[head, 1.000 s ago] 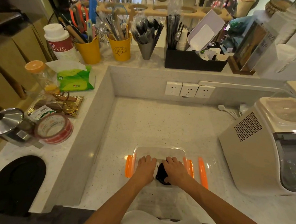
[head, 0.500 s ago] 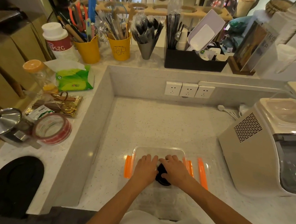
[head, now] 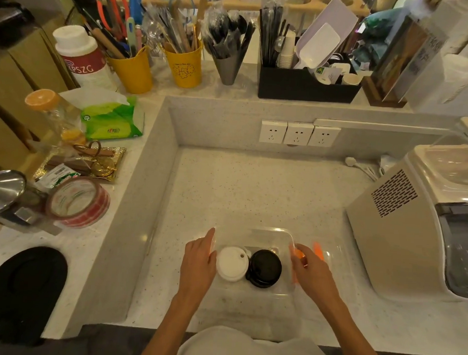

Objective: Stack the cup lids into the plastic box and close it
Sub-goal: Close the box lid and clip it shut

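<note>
The clear plastic box [head: 254,234] sat on the speckled counter [head: 254,189], with a white cup lid [head: 232,263] and a black cup lid [head: 265,268] touching side by side inside. The left hand [head: 199,259] lay against the box's left wall, fingers extended. The right hand [head: 313,271] curled at the right wall by an orange latch [head: 299,254]; whether it clamped anything could not be told.

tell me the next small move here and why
Probably reach for the clear cover lying just right of the box and bring it over the top. The white lids and black lids already sit inside, the box is still uncovered, and the left hand and right hand rest at its sides.
</note>
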`<action>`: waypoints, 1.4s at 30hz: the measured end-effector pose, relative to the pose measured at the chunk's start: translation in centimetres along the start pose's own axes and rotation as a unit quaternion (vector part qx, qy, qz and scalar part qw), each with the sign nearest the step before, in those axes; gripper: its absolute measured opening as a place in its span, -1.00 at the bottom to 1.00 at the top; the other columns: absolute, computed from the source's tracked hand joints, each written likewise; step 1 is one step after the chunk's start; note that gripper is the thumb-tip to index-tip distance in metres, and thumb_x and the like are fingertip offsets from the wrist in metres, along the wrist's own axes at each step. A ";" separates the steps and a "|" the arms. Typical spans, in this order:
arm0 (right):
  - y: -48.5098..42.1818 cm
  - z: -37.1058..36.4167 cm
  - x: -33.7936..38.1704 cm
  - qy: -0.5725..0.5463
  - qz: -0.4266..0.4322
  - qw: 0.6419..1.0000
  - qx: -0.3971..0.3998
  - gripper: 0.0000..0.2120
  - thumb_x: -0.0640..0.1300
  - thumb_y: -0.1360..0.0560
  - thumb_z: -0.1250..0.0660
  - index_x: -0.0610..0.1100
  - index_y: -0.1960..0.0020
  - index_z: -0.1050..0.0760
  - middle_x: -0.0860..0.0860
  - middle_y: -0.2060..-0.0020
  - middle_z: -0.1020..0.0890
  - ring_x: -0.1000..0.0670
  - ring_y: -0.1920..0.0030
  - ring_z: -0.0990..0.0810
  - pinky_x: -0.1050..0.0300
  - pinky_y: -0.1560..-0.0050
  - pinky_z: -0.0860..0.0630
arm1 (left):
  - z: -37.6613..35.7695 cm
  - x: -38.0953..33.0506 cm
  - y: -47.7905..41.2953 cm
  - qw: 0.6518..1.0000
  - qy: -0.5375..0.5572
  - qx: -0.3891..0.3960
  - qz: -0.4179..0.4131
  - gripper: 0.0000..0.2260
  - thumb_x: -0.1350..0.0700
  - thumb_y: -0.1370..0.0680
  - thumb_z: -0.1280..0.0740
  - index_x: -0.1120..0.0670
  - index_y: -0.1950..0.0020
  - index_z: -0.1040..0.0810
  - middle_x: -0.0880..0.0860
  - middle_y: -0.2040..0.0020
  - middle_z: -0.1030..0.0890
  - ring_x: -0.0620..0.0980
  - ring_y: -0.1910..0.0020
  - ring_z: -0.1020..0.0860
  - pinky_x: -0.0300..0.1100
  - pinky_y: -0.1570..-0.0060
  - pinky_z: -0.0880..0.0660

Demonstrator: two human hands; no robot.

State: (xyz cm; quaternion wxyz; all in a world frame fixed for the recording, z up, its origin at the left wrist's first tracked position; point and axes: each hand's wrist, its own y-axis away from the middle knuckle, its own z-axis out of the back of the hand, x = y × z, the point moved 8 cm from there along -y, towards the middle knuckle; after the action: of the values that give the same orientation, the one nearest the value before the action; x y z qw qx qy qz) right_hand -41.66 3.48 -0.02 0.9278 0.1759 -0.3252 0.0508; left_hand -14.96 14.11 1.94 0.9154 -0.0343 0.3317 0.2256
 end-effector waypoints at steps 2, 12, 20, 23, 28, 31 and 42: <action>0.1 -0.1 -0.1 -0.019 -0.006 1.000 0.003 -0.66 0.03 -0.62 -0.20 0.03 -0.38 -0.43 0.10 0.25 -0.59 0.17 0.22 -0.59 -0.04 -0.22 -0.56 | 0.0 0.0 -0.3 1.000 0.003 0.004 0.003 -0.54 0.20 -0.64 -0.22 0.06 -0.55 -0.30 0.18 -0.14 -0.63 0.17 -0.13 -0.56 0.03 -0.16 -0.54; 0.3 0.0 -0.4 -0.061 -0.038 0.997 0.009 -0.63 0.02 -0.62 -0.22 0.03 -0.41 -0.41 0.15 0.15 -0.58 0.18 0.20 -0.58 0.20 0.04 -0.50 | 0.0 0.3 0.4 0.999 -0.014 -0.008 0.034 -0.52 0.18 -0.63 -0.24 -0.02 -0.56 -0.29 0.04 -0.24 -0.60 0.08 -0.27 -0.47 -0.07 -0.19 -0.49; 0.6 1.1 -1.1 -0.120 -0.046 0.992 0.008 -0.67 0.05 -0.62 -0.19 0.03 -0.36 -0.44 0.01 -0.04 -0.61 0.02 0.04 -0.62 0.02 -0.09 -0.60 | 0.8 0.2 -0.1 0.996 0.001 -0.048 0.068 -0.60 0.13 -0.63 -0.28 0.05 -0.48 -0.39 0.12 -0.33 -0.53 0.09 -0.26 -0.45 -0.13 -0.11 -0.44; 1.1 4.3 -3.3 -0.168 -0.069 0.982 -0.061 -0.76 0.02 -0.62 -0.19 0.03 -0.24 -0.51 0.00 0.00 -0.65 0.02 0.07 -0.63 0.07 0.01 -0.59 | 1.8 -2.8 -1.5 0.995 -0.004 -0.091 0.032 -0.63 0.19 -0.61 -0.27 0.12 -0.43 -0.45 0.16 -0.30 -0.55 0.12 -0.26 -0.43 -0.03 -0.19 -0.46; 3.9 7.4 -10.3 -0.239 -0.167 0.949 -0.123 -0.79 -0.16 -0.61 -0.22 -0.08 -0.16 -0.58 -0.04 0.15 -0.63 -0.02 0.20 -0.62 0.10 0.14 -0.54 | -1.0 -11.5 -6.3 0.996 -0.007 -0.020 -0.092 -0.69 0.24 -0.60 -0.24 0.13 -0.33 -0.57 0.12 -0.26 -0.61 0.12 -0.26 -0.48 -0.03 -0.27 -0.44; 6.9 6.7 -14.2 -0.260 -0.221 0.928 -0.146 -0.78 -0.22 -0.61 -0.21 -0.14 -0.16 -0.59 -0.04 0.21 -0.61 -0.02 0.25 -0.58 0.08 0.16 -0.51 | -5.2 -16.8 -8.5 0.983 -0.029 0.059 -0.169 -0.68 0.23 -0.59 -0.23 0.12 -0.33 -0.58 0.12 -0.26 -0.62 0.13 -0.24 -0.54 -0.01 -0.26 -0.45; 13.4 -3.1 -19.2 -0.555 -0.368 0.743 -0.064 -0.44 -0.17 -0.55 -0.36 -0.17 -0.49 -0.25 -0.12 -0.24 -0.55 -0.07 -0.17 -0.59 0.01 -0.22 -0.53 | -23.9 -19.3 -9.6 0.841 -0.267 0.464 -0.080 -0.45 0.06 -0.67 -0.17 0.16 -0.61 -0.09 0.19 -0.61 -0.16 0.19 -0.57 -0.19 0.07 -0.54 -0.18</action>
State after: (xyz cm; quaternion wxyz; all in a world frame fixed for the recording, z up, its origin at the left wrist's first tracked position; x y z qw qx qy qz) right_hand -57.67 17.50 -10.22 0.5387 0.2193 -0.6953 -0.4223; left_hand -38.00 -7.15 -5.45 0.8920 0.4301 0.1362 -0.0283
